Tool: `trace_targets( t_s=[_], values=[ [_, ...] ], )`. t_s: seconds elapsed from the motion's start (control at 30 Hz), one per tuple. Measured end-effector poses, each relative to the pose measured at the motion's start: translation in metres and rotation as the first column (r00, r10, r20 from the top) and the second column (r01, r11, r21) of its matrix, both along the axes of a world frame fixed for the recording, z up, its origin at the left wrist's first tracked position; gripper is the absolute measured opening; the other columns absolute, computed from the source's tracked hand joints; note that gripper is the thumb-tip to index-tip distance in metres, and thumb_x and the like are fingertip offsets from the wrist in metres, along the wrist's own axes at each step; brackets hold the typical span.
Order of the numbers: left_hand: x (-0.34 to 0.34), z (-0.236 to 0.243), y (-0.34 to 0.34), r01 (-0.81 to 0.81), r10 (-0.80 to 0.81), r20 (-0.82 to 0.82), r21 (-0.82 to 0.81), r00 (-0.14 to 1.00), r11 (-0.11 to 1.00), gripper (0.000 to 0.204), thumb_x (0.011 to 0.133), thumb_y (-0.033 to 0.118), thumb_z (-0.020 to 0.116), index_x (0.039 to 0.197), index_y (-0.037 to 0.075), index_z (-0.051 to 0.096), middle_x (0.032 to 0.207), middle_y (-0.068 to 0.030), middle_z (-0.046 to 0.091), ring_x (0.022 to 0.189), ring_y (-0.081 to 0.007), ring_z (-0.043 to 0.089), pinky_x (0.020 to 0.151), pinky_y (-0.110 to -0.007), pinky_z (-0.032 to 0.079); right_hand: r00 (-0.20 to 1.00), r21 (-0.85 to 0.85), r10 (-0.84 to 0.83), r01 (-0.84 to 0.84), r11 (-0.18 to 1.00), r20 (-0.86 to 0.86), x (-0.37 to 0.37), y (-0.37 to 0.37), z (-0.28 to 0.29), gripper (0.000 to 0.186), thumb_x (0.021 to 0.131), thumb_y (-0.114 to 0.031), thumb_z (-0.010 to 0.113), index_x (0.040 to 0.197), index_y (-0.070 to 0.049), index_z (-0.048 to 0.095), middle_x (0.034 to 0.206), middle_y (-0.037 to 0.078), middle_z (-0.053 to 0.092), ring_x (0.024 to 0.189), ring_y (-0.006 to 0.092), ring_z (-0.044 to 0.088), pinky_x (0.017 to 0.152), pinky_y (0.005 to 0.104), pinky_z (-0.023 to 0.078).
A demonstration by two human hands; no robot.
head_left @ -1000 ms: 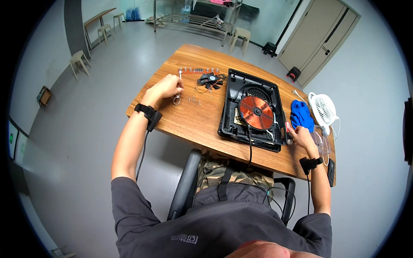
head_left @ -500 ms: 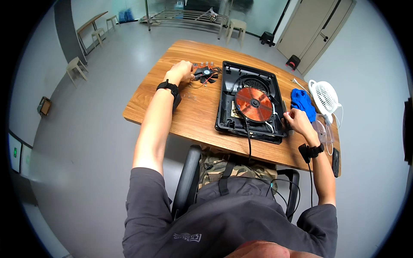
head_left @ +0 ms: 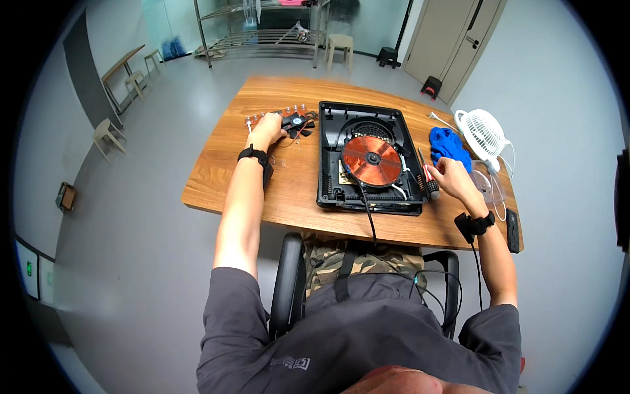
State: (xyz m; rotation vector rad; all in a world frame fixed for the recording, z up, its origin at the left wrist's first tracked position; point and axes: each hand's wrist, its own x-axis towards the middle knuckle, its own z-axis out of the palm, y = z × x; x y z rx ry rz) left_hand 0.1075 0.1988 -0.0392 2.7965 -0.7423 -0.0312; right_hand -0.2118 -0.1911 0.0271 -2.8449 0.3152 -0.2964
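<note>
My left hand point(head_left: 267, 130) is closed, its fingertips at the near-left edge of a black cooling fan point(head_left: 298, 122) with thin wires. Just beyond the hand lies an orange-red panel point(head_left: 289, 111) with several small clear cylinders, partly covered by my fingers. In front of me is an opened black induction cooker housing point(head_left: 330, 187), its round copper coil point(head_left: 371, 161) exposed. My right hand point(head_left: 453, 176) pinches the red part of a screwdriver point(head_left: 430, 185), which lies along the housing's right side, shaft pointing away.
A blue cloth point(head_left: 449, 146), a small white fan point(head_left: 483, 136) and a clear plastic tray point(head_left: 489, 187) are at the table's right. A black flat object point(head_left: 512, 231) sits by the right edge. A black cord point(head_left: 369, 213) hangs from the cooker over the near edge.
The view has shifted a little. My left hand has come nearer to me along the fan's edge, uncovering more of the orange-red panel. My right hand has moved slightly, showing more of the screwdriver.
</note>
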Motion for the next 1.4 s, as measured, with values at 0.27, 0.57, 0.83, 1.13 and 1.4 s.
trace_targets(
  t_s=[0.27, 0.57, 0.83, 1.13, 1.4],
  values=[
    [0.006, 0.022, 0.018, -0.005, 0.012, 0.049, -0.154, 0.999, 0.988, 0.031, 0.08, 0.014, 0.08, 0.106, 0.0, 0.072, 0.107, -0.0256, 0.069, 0.103, -0.0394, 0.066, 0.09, -0.044, 0.053, 0.991, -0.04, 0.094, -0.091, 0.995, 0.094, 0.026, 0.002, 0.032, 0.034, 0.089, -0.028, 0.07, 0.082, 0.005, 0.068, 0.073, 0.022, 0.069, 0.069, 0.0364, 0.068, 0.064, 0.0433, 0.053],
    [-0.016, 0.097, 0.01, 0.162, -0.094, 0.247, -0.272, 0.965, 0.949, 0.037, 0.08, 0.019, 0.081, 0.111, 0.0, 0.072, 0.099, -0.02, 0.069, 0.088, -0.0312, 0.069, 0.079, -0.04, 0.054, 0.951, -0.046, 0.267, -0.263, 0.964, 0.155, 0.078, 0.02, 0.046, 0.029, 0.086, -0.027, 0.073, 0.095, 0.001, 0.068, 0.085, 0.021, 0.07, 0.085, 0.0384, 0.068, 0.075, 0.045, 0.054],
    [-0.047, 0.102, -0.118, 0.482, -0.428, 0.292, -0.148, 0.855, 0.863, 0.033, 0.079, 0.017, 0.08, 0.108, 0.001, 0.073, 0.094, -0.0189, 0.068, 0.086, -0.0328, 0.067, 0.079, -0.041, 0.052, 0.882, -0.161, 0.467, -0.452, 0.878, 0.071, 0.144, -0.003, 0.058, 0.051, 0.085, -0.029, 0.076, 0.123, 0.001, 0.061, 0.095, 0.017, 0.07, 0.092, 0.0371, 0.067, 0.084, 0.0446, 0.053],
    [-0.048, 0.083, -0.162, 0.504, -0.487, 0.136, -0.156, 0.863, 0.85, 0.037, 0.079, 0.015, 0.08, 0.11, -0.002, 0.071, 0.1, -0.0221, 0.072, 0.094, -0.0344, 0.07, 0.082, -0.039, 0.055, 0.906, -0.054, 0.398, -0.409, 0.911, -0.143, 0.161, -0.028, 0.022, 0.041, 0.086, -0.026, 0.076, 0.117, 0.0, 0.066, 0.098, 0.02, 0.072, 0.098, 0.0368, 0.067, 0.086, 0.0447, 0.052],
    [-0.03, 0.055, -0.172, 0.476, -0.477, 0.019, -0.121, 0.879, 0.871, 0.041, 0.077, 0.018, 0.082, 0.112, -0.002, 0.071, 0.107, -0.0226, 0.071, 0.101, -0.0353, 0.07, 0.089, -0.039, 0.055, 0.883, 0.03, 0.438, -0.44, 0.898, -0.168, 0.183, -0.046, -0.014, 0.036, 0.085, -0.023, 0.076, 0.114, -0.002, 0.07, 0.106, 0.019, 0.073, 0.101, 0.0344, 0.069, 0.087, 0.0419, 0.054]
  ],
)
